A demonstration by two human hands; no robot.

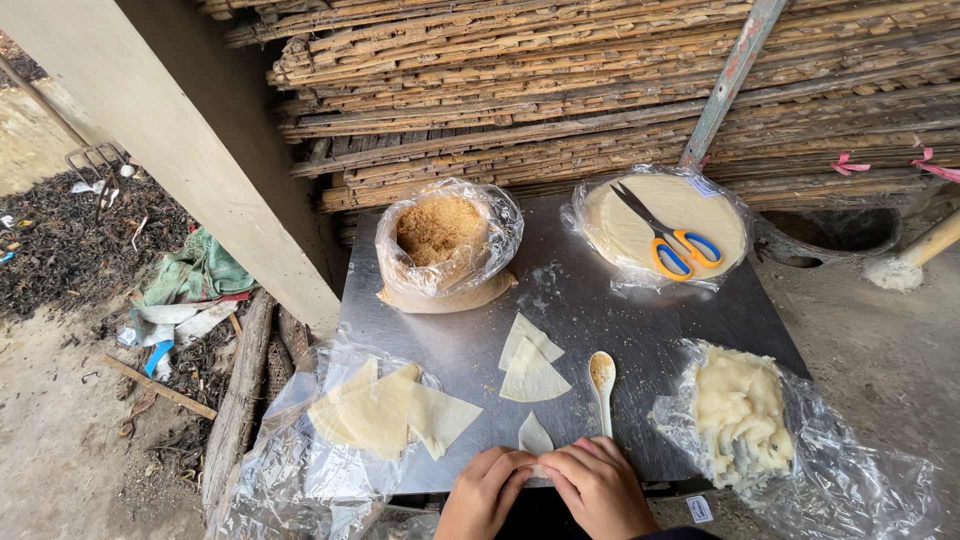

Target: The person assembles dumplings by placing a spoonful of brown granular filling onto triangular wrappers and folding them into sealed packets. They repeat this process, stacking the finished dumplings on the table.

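Metal table [600,300] before stacked bamboo [600,90], both hands' fingers [520,470] pinching a wrapper piece [535,440] near the front edge

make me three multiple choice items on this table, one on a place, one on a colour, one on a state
1. Where do the scissors lie?
A. on the round wrapper stack
B. in the crumb bag
C. beside the spoon

2. What colour are the scissor handles?
A. red and black
B. orange and blue
C. all green

3. What are the hands doing?
A. left hand and right hand both press on a small wrapper piece at the table edge
B. one lifts the spoon
C. both hang off the table

Answers: 1 A, the scissors rest on the round stack at far right. 2 B, orange loops with blue lining. 3 A, both hands' fingertips meet on the piece; the spoon lies untouched.
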